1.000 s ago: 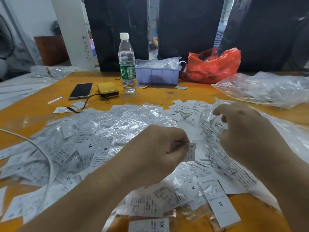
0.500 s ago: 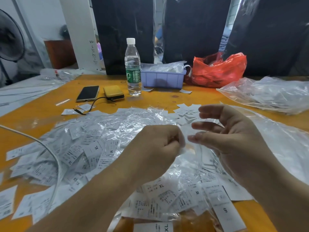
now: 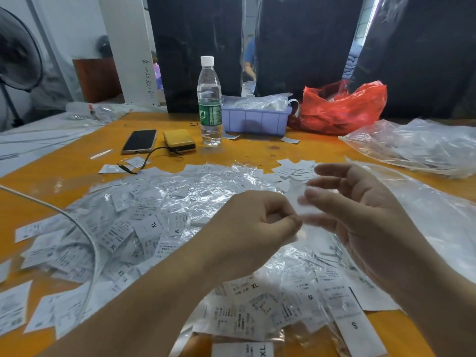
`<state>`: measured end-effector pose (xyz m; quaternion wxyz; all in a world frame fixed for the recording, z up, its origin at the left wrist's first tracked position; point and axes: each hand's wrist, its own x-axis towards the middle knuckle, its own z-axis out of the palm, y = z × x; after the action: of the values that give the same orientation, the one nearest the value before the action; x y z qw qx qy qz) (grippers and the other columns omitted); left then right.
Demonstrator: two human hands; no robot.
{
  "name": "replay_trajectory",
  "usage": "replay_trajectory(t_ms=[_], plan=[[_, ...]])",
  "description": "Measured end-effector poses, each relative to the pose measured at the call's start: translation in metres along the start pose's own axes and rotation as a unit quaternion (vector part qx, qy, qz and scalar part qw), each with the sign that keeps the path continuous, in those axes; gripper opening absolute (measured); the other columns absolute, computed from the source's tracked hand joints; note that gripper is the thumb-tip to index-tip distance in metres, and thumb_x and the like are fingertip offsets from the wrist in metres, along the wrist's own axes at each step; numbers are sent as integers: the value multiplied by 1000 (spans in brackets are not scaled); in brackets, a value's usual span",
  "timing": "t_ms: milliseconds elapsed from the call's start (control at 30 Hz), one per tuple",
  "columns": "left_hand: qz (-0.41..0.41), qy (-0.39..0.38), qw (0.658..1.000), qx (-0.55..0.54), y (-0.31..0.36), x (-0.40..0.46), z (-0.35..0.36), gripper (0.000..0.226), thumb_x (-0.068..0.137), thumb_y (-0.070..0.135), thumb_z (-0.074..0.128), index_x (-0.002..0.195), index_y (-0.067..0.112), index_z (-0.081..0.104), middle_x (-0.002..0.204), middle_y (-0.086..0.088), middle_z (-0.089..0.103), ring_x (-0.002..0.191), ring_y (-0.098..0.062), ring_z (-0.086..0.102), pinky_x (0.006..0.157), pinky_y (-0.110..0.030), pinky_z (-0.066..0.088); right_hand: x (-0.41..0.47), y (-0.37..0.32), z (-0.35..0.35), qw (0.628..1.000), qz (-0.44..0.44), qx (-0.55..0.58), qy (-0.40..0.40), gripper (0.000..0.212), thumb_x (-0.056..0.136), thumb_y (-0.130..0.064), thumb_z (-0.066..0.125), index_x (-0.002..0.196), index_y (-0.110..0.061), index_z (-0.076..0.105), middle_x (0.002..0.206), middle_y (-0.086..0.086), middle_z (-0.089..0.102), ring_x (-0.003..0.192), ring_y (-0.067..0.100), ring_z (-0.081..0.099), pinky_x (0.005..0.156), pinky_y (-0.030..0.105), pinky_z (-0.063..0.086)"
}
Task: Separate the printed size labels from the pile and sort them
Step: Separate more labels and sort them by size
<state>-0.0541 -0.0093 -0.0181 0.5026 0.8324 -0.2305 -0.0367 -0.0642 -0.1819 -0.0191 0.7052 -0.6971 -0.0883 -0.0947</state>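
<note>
Labels (image 3: 152, 225) lie heaped under and over crinkled clear film (image 3: 206, 191) across the orange table (image 3: 257, 150), the pile spreading from nine o'clock round to five o'clock of the hands. Left hand (image 3: 257, 225) is curled, thumb and forefinger pinched on something small and pale; whether it is one label is too blurred to tell. Right hand (image 3: 360, 215) hovers just at three o'clock of it, fingers spread and relaxed, gripping nothing. To do this step well, I judge the left should keep its pinch light and peel a single slip free of the film, read its size letter, then lay it with matching ones, perhaps the small stack (image 3: 296, 168) at twelve o'clock.
</note>
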Motion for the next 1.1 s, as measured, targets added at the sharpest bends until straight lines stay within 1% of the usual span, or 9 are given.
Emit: replay_trajectory(t_ms=[133, 267, 367, 467, 567, 633, 800, 900, 1100], plan=[[52, 39, 996, 63, 0, -2, -2, 22, 88, 32, 69, 72, 18, 64, 58, 6, 56, 51, -11, 49, 50, -34, 42, -2, -6, 1, 991, 26, -61, -116, 37, 64, -28, 77, 96, -11, 70, 72, 12, 66, 60, 21, 63, 50, 27, 50], [31, 24, 999, 27, 0, 0, -7, 19, 84, 38, 73, 75, 22, 68, 70, 6, 67, 67, -9, 63, 62, -26, 50, -1, -9, -2, 994, 28, -29, -105, 13, 65, -16, 73, 75, -7, 72, 63, 10, 64, 52, 18, 58, 46, 23, 47], [15, 1, 999, -34, -2, 2, -8, 7, 86, 26, 73, 80, 24, 69, 71, 15, 67, 68, 1, 62, 63, -15, 48, 1, -9, -5, 996, 58, 32, -65, 16, 58, -13, 74, 71, -6, 69, 67, 16, 66, 53, 20, 61, 46, 25, 50], [20, 11, 997, -78, -4, 4, -8, 7, 86, 18, 71, 81, 22, 70, 59, 15, 58, 59, -6, 53, 60, -21, 44, 3, -9, -5, 992, 80, 69, -65, 21, 53, -13, 77, 70, -6, 66, 69, 18, 66, 53, 21, 62, 45, 26, 51], [32, 18, 996, -83, -3, 4, -8, 2, 81, 26, 69, 82, 24, 70, 65, 4, 62, 63, -13, 54, 63, -30, 45, 3, -9, -7, 986, 103, 30, -126, 25, 60, -15, 77, 79, -2, 70, 71, 16, 64, 54, 18, 58, 45, 25, 48], [33, 20, 996, -78, -3, 4, -8, 7, 77, 31, 68, 81, 26, 69, 73, -4, 65, 67, -15, 57, 65, -30, 47, 2, -9, -6, 985, 102, 5, -140, 27, 62, -19, 76, 84, -2, 74, 68, 13, 62, 51, 16, 54, 44, 23, 45], [37, 37, 992, -112, -3, 3, -11, 12, 76, 30, 69, 87, 27, 69, 72, 10, 65, 64, -9, 57, 63, -24, 49, 4, -11, -7, 996, 62, 33, -57, 21, 59, -23, 75, 67, -5, 70, 53, 8, 53, 42, 15, 43, 40, 22, 38], [34, 55, 990, -129, -2, 4, -12, 27, 74, 31, 67, 101, 33, 65, 81, 7, 68, 67, -7, 60, 62, -21, 52, 5, -13, -8, 996, 55, 62, -30, 17, 61, -22, 73, 61, -8, 64, 52, 6, 50, 42, 15, 39, 38, 22, 36], [38, 74, 983, -164, -2, 5, -12, 41, 85, 17, 72, 121, 28, 57, 83, 2, 69, 70, -6, 63, 62, -19, 50, 7, -9, -8, 993, 69, 92, -31, 10, 58, -19, 72, 65, -13, 68, 59, 7, 57, 45, 14, 49, 40, 23, 42]])
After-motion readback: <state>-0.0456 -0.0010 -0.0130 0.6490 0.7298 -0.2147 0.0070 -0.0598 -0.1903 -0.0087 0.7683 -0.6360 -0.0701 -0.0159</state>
